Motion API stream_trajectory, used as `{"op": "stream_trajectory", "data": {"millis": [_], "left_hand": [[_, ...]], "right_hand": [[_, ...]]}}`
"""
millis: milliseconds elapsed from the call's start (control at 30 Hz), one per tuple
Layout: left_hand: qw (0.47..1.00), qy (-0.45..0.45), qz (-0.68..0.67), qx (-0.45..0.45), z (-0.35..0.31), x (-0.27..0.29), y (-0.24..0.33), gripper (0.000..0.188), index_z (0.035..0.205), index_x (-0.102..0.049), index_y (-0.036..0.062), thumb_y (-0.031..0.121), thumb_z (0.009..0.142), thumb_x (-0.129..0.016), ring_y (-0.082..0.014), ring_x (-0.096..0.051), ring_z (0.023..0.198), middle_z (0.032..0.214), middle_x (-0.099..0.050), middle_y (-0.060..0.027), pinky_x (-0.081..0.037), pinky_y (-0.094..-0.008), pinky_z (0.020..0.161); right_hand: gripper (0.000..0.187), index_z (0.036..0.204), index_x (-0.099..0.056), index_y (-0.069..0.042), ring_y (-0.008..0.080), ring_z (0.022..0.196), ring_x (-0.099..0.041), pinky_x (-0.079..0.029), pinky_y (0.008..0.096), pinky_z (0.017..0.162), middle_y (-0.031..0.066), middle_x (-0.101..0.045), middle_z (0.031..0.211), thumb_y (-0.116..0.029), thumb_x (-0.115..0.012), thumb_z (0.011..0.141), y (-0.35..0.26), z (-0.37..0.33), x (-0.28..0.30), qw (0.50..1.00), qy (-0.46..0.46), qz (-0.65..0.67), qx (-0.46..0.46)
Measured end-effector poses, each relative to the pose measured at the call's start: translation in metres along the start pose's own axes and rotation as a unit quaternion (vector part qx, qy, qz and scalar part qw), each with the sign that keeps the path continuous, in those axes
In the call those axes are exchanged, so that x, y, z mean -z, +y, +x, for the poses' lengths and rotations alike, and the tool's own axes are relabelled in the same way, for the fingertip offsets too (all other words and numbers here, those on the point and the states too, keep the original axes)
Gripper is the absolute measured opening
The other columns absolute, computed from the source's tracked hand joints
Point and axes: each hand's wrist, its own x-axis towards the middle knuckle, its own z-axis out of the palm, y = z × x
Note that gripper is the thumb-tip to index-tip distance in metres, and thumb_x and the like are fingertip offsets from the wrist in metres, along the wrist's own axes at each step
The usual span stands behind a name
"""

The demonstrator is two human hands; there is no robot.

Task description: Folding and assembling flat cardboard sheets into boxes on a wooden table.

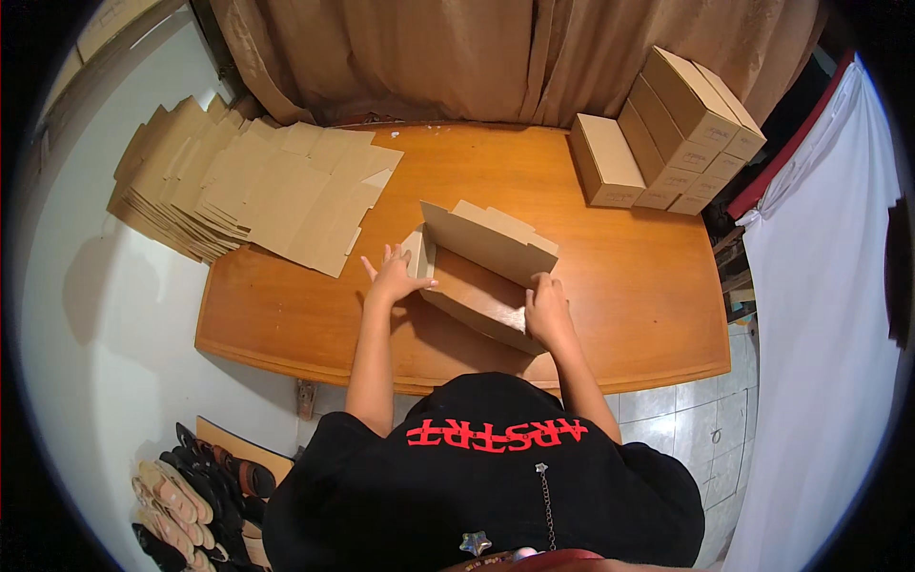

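A brown cardboard box (491, 238), partly folded, stands at an angle on the middle of the wooden table. Its long walls are upright and its top is open; a glossy brown surface shows between them. At the box's left end, my left hand (389, 278) has its thumb over the near corner and its other fingers spread along the end panel. My right hand (547, 310) grips the right end with bent fingers, which partly hide that end.
Flat cardboard blanks (286, 191) lie in an overlapping pile at the table's far left. Several closed boxes (667, 133) are stacked at the far right. Brown curtains (429, 57) hang behind the table (648, 296); a white cloth (820, 286) hangs on the right. Shoes (181, 500) stand at lower left.
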Motion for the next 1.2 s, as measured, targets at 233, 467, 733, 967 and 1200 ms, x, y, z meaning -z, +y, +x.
{"op": "stream_trajectory", "data": {"millis": [233,467,733,967,1200], "left_hand": [[0.99,-0.096,-0.09,-0.054,0.007,-0.021,-0.023,0.106,0.139,-0.019,0.0011,0.04,0.059,-0.076,-0.0288,-0.009,0.137,0.148,-0.008,-0.0156,-0.006,-0.0553,0.106],[0.981,-0.116,-0.119,-0.103,0.011,-0.037,-0.025,0.094,0.139,-0.02,0.0024,0.029,0.067,-0.073,-0.0345,-0.01,0.136,0.146,-0.007,-0.024,-0.016,-0.0422,0.109],[0.964,-0.076,-0.228,-0.109,-0.011,-0.052,-0.03,0.094,0.139,-0.018,0.001,0.032,0.069,-0.071,-0.0338,-0.008,0.136,0.146,-0.009,-0.0211,-0.012,-0.0467,0.109],[0.97,-0.047,-0.127,-0.2,-0.023,-0.043,-0.016,0.1,0.141,-0.015,0.0021,0.041,0.068,-0.072,-0.0295,-0.004,0.137,0.148,-0.011,-0.0137,0.001,-0.0532,0.107],[0.971,-0.039,-0.185,-0.147,-0.031,-0.055,-0.002,0.125,0.14,-0.008,-0.0012,0.053,0.052,-0.077,-0.028,-0.003,0.138,0.147,-0.01,-0.019,0.006,-0.0514,0.107]], "right_hand": [[0.048,0.104,-0.047,0.01,0.0448,0.09,-0.054,-0.046,0.046,0.079,0.033,-0.049,0.101,-0.022,-0.068,0.075,0.045,0.005,-0.001,0.992,0.013,-0.094,-0.085],[0.044,0.105,-0.051,0.001,0.0374,0.099,-0.044,-0.041,0.0438,0.084,0.0212,-0.045,0.105,-0.015,-0.07,0.069,0.064,0.005,-0.025,0.962,0.046,-0.255,-0.092],[0.056,0.122,-0.039,-0.007,0.0403,0.092,-0.046,-0.04,0.0452,0.079,0.0224,-0.045,0.102,0.001,-0.059,0.07,0.09,0.009,-0.037,0.96,0.186,-0.172,-0.118],[0.063,0.127,-0.038,-0.014,0.0404,0.091,-0.051,-0.044,0.0458,0.078,0.0257,-0.049,0.102,0.001,-0.059,0.07,0.095,0.029,-0.013,0.985,0.099,-0.116,-0.081],[0.061,0.116,-0.049,-0.019,0.0353,0.093,-0.053,-0.046,0.0405,0.078,0.0163,-0.051,0.1,0.012,-0.057,0.065,0.122,0.034,-0.014,0.993,0.11,-0.029,0.034]]}}
